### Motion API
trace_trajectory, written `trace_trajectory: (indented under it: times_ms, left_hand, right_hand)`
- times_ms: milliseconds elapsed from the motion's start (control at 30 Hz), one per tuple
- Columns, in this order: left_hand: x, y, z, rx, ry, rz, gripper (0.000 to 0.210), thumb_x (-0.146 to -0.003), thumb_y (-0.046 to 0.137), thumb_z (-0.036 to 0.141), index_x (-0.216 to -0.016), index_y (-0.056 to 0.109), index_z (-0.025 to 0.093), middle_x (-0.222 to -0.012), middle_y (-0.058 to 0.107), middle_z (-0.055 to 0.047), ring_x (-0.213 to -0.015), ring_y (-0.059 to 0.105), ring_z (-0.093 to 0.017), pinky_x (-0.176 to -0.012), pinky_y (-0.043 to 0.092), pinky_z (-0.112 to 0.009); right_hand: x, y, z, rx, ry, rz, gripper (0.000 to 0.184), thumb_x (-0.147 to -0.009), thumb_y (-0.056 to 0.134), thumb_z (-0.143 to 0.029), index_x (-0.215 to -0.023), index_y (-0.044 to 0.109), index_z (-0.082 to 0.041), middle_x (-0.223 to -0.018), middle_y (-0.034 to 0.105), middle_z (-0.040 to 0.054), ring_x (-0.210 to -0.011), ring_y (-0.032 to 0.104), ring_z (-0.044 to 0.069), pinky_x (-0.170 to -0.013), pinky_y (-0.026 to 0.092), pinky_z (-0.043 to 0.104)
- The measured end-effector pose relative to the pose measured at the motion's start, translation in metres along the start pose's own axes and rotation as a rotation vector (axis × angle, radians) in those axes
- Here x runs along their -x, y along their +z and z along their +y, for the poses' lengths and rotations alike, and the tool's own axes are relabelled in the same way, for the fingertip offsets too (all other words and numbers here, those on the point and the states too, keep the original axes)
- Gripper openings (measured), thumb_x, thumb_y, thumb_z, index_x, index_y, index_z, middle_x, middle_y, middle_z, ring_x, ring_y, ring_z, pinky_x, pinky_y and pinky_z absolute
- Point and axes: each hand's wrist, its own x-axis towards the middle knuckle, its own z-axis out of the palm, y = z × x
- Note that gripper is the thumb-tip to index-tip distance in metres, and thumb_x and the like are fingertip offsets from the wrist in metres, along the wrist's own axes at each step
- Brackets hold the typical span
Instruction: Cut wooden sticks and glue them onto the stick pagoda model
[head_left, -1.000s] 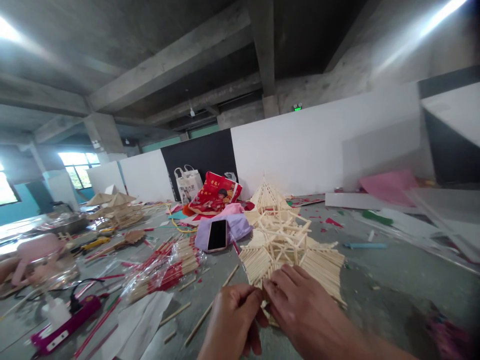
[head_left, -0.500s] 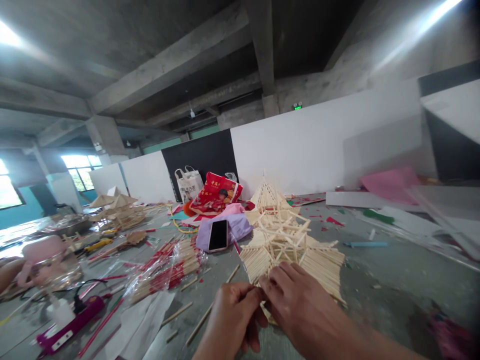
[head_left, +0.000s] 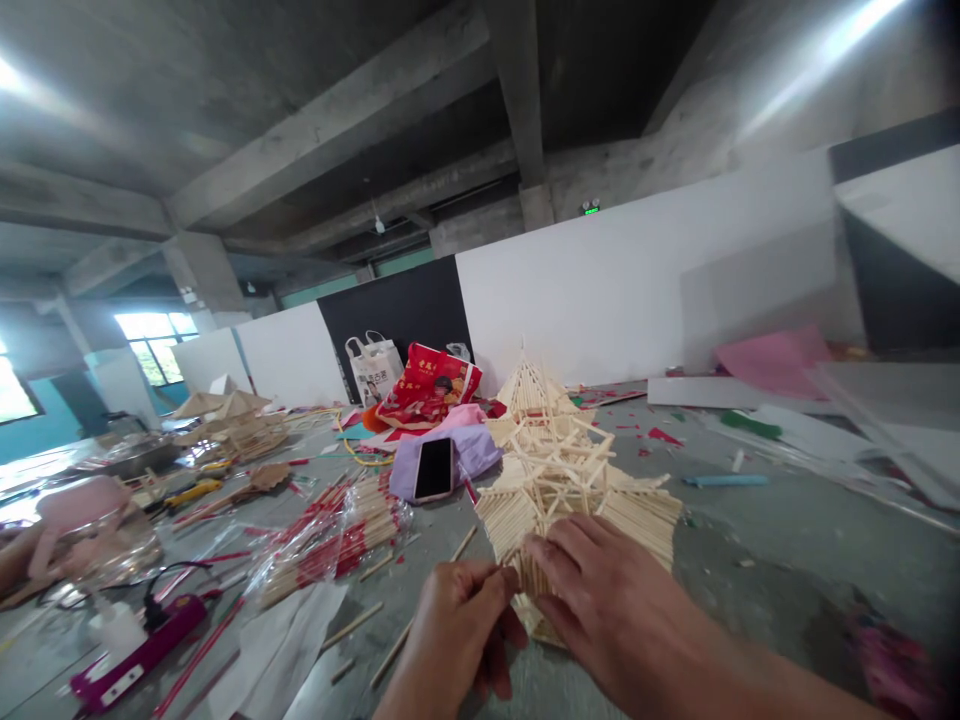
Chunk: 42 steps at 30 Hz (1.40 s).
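Stick model (head_left: 570,490): pale, peaked at far end, at five o'clock from view centre, on grey table (head_left: 727,535). Taken as the dial's hub below.
Left hand (head_left: 457,620): seven o'clock; thumb and forefinger pinched at model's near edge — whether on a piece, cannot tell.
Right hand (head_left: 600,590): six o'clock; fingers bent, over the near panel.
Phone (head_left: 435,468): nine o'clock, on purple cloth (head_left: 480,458).
Red bag (head_left: 424,385): ten o'clock.
Blue rod (head_left: 725,480): three o'clock.

Phone (head_left: 435,468) left of model (head_left: 555,472), bags (head_left: 431,388) behind

The phone lies on a cloth (head_left: 480,455) on the table (head_left: 757,555) — sticks (head_left: 334,550) to its left, a power strip (head_left: 146,650) farther left and nearer. Right of the model lies a tube (head_left: 726,481); a partition (head_left: 652,280) stands behind the bags.
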Motion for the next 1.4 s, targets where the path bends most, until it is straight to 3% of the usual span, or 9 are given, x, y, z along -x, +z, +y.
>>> trace_trajectory:
  times_ms: [267,433,600,700,833,1000,1233,1400]
  left_hand:
    - [-0.002,0.001,-0.002,0.003,0.005,0.005,0.038,-0.072,0.051,0.05,-0.058,0.054,0.015,-0.048,0.059,0.0,-0.024,0.043,-0.005,-0.023,0.019,-0.014]
    - [-0.007,0.0,-0.002,-0.035,0.001,0.023,0.035,-0.072,0.05,0.044,-0.054,0.054,0.015,-0.045,0.058,-0.001,-0.023,0.043,-0.006,-0.023,0.018,-0.015]
    - [-0.006,-0.001,0.002,-0.02,-0.029,0.005,0.029,-0.069,0.053,0.043,-0.062,0.057,0.015,-0.044,0.058,0.001,-0.023,0.043,-0.006,-0.023,0.019,-0.015]
    - [-0.005,-0.002,0.004,-0.042,-0.04,0.003,0.031,-0.068,0.053,0.044,-0.062,0.057,0.014,-0.043,0.058,0.001,-0.024,0.043,-0.006,-0.023,0.02,-0.014]
    - [-0.006,-0.002,0.003,-0.059,-0.017,0.013,0.028,-0.069,0.051,0.04,-0.062,0.056,0.013,-0.044,0.058,0.001,-0.024,0.044,-0.005,-0.023,0.019,-0.014]
    - [-0.006,-0.002,0.006,-0.074,-0.016,0.014,0.026,-0.068,0.051,0.037,-0.059,0.055,0.013,-0.042,0.057,0.002,-0.023,0.042,-0.005,-0.022,0.02,-0.013]
    - [-0.007,-0.003,0.006,-0.103,-0.002,0.013,0.026,-0.068,0.051,0.036,-0.059,0.055,0.012,-0.041,0.056,0.002,-0.023,0.043,-0.005,-0.023,0.02,-0.013]
    - [-0.006,-0.004,0.004,-0.13,0.031,0.03,0.027,-0.071,0.05,0.036,-0.062,0.056,0.012,-0.043,0.057,0.002,-0.025,0.045,-0.005,-0.024,0.022,-0.012]
  right_hand:
    - [-0.001,0.001,0.0,0.036,-0.042,-0.141,0.017,-0.076,0.063,-0.013,-0.09,0.054,-0.017,-0.084,0.049,0.0014,-0.08,0.043,0.019,-0.07,0.04,0.034]
    - [0.002,0.002,0.0,0.012,-0.013,-0.101,0.018,-0.076,0.064,-0.016,-0.092,0.054,-0.017,-0.085,0.048,0.0014,-0.081,0.043,0.018,-0.072,0.04,0.033]
    - [0.02,-0.016,0.008,-0.05,0.044,-0.051,0.016,-0.074,0.06,-0.014,-0.088,0.053,-0.018,-0.085,0.049,0.0007,-0.081,0.045,0.019,-0.071,0.042,0.034]
    - [0.035,-0.033,0.017,-0.047,0.063,0.027,0.011,-0.08,0.046,-0.015,-0.087,0.053,-0.019,-0.087,0.051,0.0019,-0.08,0.048,0.019,-0.068,0.044,0.033]
    - [0.052,-0.052,0.027,0.059,0.018,0.161,0.028,-0.09,0.027,-0.019,-0.081,0.053,-0.019,-0.088,0.055,0.0057,-0.075,0.052,0.018,-0.056,0.043,0.029]
    - [0.064,-0.062,0.034,0.182,0.004,0.128,0.038,-0.098,0.019,-0.03,-0.087,0.054,-0.021,-0.098,0.055,0.0056,-0.084,0.053,0.02,-0.061,0.046,0.031]
    - [0.08,-0.063,0.041,0.197,0.037,0.079,0.031,-0.097,0.024,-0.029,-0.092,0.053,-0.021,-0.101,0.053,0.0053,-0.088,0.052,0.021,-0.065,0.046,0.033]
    - [0.079,-0.065,0.039,0.218,0.023,0.106,0.035,-0.098,0.021,-0.029,-0.088,0.054,-0.021,-0.099,0.054,0.0061,-0.085,0.052,0.021,-0.062,0.046,0.032]
